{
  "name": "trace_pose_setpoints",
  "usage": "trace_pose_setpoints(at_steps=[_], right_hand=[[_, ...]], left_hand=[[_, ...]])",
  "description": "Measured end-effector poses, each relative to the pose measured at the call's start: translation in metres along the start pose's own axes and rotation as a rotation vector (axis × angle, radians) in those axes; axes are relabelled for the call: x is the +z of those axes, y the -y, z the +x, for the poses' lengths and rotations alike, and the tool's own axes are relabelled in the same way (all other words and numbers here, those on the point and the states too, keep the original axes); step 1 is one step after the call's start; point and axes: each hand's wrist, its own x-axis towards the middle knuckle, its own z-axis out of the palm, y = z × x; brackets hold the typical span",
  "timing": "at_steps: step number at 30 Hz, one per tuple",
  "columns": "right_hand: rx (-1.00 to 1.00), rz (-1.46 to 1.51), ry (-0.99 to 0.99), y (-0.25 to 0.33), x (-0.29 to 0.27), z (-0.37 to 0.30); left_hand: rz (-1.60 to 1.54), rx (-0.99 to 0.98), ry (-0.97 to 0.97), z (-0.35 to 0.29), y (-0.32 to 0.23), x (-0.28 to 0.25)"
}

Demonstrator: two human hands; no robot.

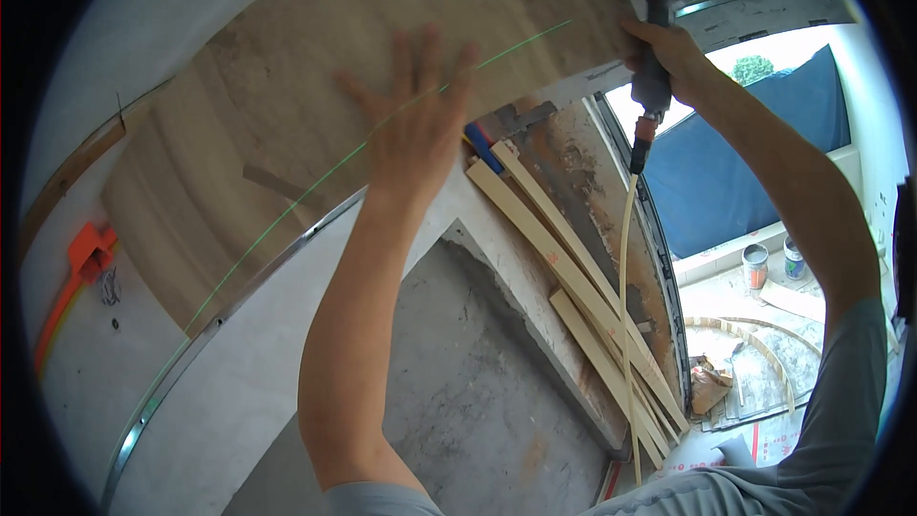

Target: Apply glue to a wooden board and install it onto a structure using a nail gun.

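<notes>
A wide, curved sheet of wood-grained plywood (277,86) spans the upper part of the head view, with a thin green laser line running aslant across it. My left hand (415,119) lies against the sheet near its lower edge, fingers spread and slightly blurred. At the sheet's right end, my right hand (676,59) grips the dark handle of an air nail gun (651,86). Its head is blurred at the top and its nose cannot be made out. From the coupling at the handle's lower end hangs a pale air hose (626,268).
Below the sheet, several wooden strips (564,268) lean along a ledge by a blue-handled tool (483,146). A metal track (172,380) follows the left wall, near an orange electrical box (88,250). Beyond the right-hand opening stand cans (755,268) and curved wood pieces (764,349).
</notes>
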Motion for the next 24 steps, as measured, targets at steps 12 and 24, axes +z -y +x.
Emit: trace_pose_setpoints(at_steps=[12, 24], right_hand=[[0.420, 0.539, -0.234, -0.181, -0.066, -0.151], [0.813, 0.138, -0.244, -0.243, -0.088, -0.317]], left_hand=[[-0.533, 0.288, -0.208, -0.062, -0.081, -0.110], [-1.333, -0.580, 0.046, -0.459, -0.270, -0.240]])
